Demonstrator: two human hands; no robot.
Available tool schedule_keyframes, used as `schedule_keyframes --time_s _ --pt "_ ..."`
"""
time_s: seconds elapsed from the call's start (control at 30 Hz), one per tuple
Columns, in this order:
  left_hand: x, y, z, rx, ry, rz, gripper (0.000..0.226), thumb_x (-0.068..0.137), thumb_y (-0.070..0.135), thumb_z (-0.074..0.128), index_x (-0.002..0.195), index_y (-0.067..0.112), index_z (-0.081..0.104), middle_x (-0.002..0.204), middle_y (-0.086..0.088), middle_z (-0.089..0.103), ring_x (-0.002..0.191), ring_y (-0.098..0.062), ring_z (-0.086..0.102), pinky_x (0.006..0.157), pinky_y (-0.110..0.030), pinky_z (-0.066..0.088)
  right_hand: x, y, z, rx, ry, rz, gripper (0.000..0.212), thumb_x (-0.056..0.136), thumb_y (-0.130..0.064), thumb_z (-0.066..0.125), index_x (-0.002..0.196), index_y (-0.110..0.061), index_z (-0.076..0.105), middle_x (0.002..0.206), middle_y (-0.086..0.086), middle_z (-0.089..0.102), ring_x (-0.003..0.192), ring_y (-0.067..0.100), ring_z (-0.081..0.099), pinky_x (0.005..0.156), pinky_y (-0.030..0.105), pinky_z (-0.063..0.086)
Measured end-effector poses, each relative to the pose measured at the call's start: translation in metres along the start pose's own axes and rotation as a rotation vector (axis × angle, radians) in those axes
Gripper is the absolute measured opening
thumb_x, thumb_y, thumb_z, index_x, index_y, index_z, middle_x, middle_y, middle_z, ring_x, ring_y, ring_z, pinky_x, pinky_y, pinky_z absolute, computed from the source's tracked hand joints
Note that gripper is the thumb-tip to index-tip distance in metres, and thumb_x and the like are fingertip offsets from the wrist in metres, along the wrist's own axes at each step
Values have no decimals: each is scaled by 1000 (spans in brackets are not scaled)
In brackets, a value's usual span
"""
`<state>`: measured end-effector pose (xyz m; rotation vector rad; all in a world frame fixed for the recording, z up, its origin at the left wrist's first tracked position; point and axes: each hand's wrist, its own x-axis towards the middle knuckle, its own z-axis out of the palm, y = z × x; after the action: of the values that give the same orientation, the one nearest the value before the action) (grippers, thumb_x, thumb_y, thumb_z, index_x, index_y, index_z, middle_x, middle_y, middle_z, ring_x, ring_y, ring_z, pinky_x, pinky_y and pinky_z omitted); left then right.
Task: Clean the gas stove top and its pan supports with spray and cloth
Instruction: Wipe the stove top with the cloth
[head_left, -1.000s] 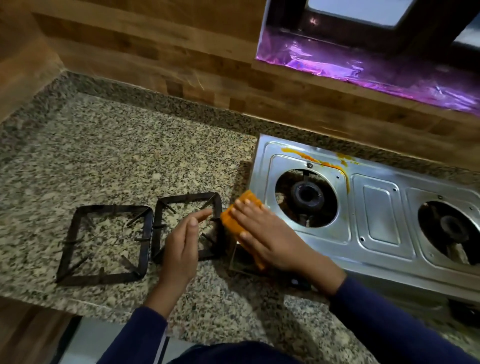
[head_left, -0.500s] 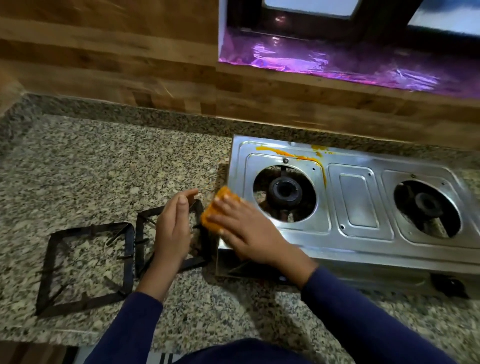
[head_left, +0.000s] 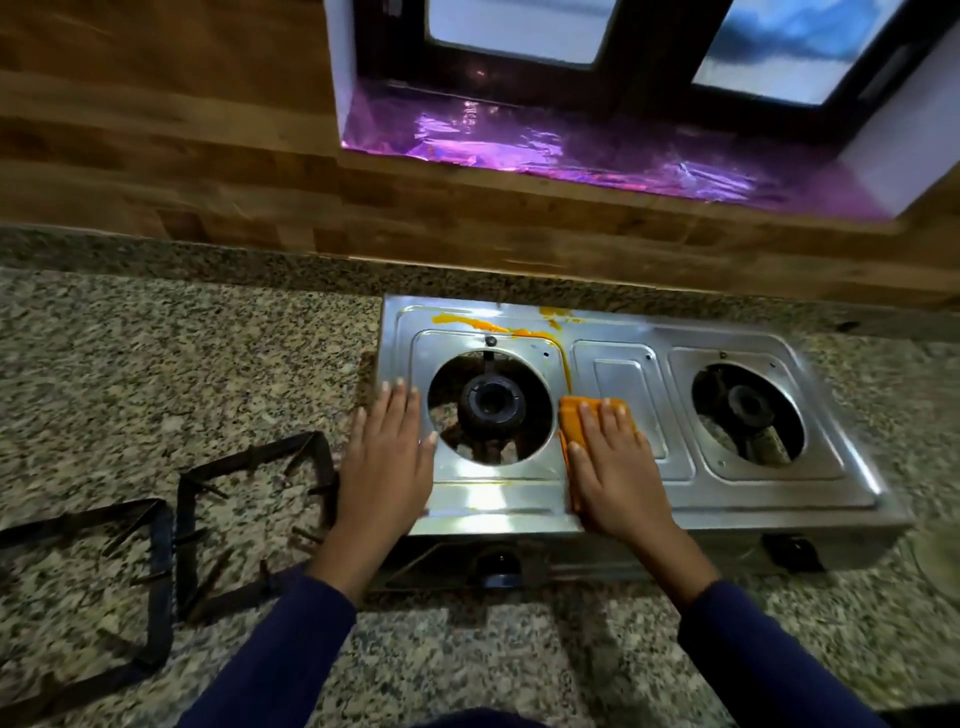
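Observation:
A steel two-burner gas stove (head_left: 631, 499) stands on the granite counter with both burners bare. An orange smear (head_left: 485, 325) runs along its back left edge and down beside the left burner (head_left: 489, 402). My right hand (head_left: 615, 467) lies flat on a folded orange cloth (head_left: 572, 422), pressing it onto the stove top between the left burner and the middle panel. My left hand (head_left: 387, 462) rests flat, fingers apart, on the stove's left edge. Two black square pan supports (head_left: 249, 519) (head_left: 88, 597) lie on the counter to the left. No spray bottle is in view.
The speckled granite counter (head_left: 156, 374) stretches left and in front of the stove. A wood-panelled wall (head_left: 208, 171) rises behind, with a window recess lined in purple foil (head_left: 571, 150). Stove knobs (head_left: 496, 566) sit on the front face. A pale round object (head_left: 943, 556) shows at the right edge.
My right hand slid the cloth from the stove's front left corner rightward past the left burner. My left hand moved off the pan support onto the stove's left edge. The camera view shifted right.

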<state>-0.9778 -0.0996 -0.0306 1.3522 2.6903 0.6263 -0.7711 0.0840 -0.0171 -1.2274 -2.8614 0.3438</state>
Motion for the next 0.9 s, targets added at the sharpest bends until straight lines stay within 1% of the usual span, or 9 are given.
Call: schedule_keyframes --time_s 0.07,0.2,0.3,0.37,0.47,0.63,0.8,0.87,0.9 --pt "0 -1 1 -1 -5 0 63 100 41 17 155 10 19 164 -5 14 151 -15 1 122 -39 7 33 -1 1 9 46 45 73 93 -55 5 158 -22 10 166 6 8 153 22 2 122 42 5" --pt "1 -2 2 16 -12 2 66 99 43 10 155 10 18 163 -5 13 151 -16 1 122 -39 8 110 -15 -3 9 116 90 62 104 -44 23 158 -16 14 165 11 12 153 28 3 123 44 3" --pt "1 -2 3 38 -10 1 64 100 42 11 155 10 19 163 -5 13 151 -17 2 122 -39 10 157 -40 -9 39 120 74 60 105 -41 24 157 -13 17 165 14 9 153 30 1 122 46 1" --pt "2 -2 3 34 -11 -3 64 100 41 12 155 10 19 163 -5 14 151 -17 3 121 -39 9 181 -62 -8 32 83 7 58 105 -40 25 156 -12 22 165 14 11 153 30 3 122 46 -1" --pt "3 -2 3 24 -20 -8 64 100 42 14 155 11 19 163 -3 13 151 -16 3 122 -42 13 201 -108 -7 42 6 -184 55 105 -39 27 153 -13 29 164 11 20 152 27 12 121 45 2" --pt "3 -3 1 -1 -39 -19 64 99 44 16 156 15 16 163 3 8 151 -11 -2 122 -38 12 194 -180 2 11 -135 -508 59 105 -42 26 157 -14 18 166 7 13 153 21 6 121 42 -3" --pt "2 -2 -2 -2 -47 -22 64 99 46 18 156 16 19 163 4 10 151 -9 0 122 -40 17 201 -164 -6 -35 -199 -689 58 106 -40 30 158 -18 14 166 5 9 153 19 5 120 39 -1" --pt "1 -1 -2 1 -48 -32 64 99 48 17 156 18 17 163 6 8 151 -7 -3 122 -39 15 205 -136 -13 -37 -188 -686 57 106 -39 32 157 -19 17 166 6 12 153 21 8 120 39 4" --pt "1 -1 -2 0 -50 -34 63 99 48 17 156 19 17 163 7 8 150 -6 -4 122 -39 15 208 -118 -16 -20 -160 -639 57 105 -39 33 157 -19 21 165 7 16 152 22 11 120 39 7"
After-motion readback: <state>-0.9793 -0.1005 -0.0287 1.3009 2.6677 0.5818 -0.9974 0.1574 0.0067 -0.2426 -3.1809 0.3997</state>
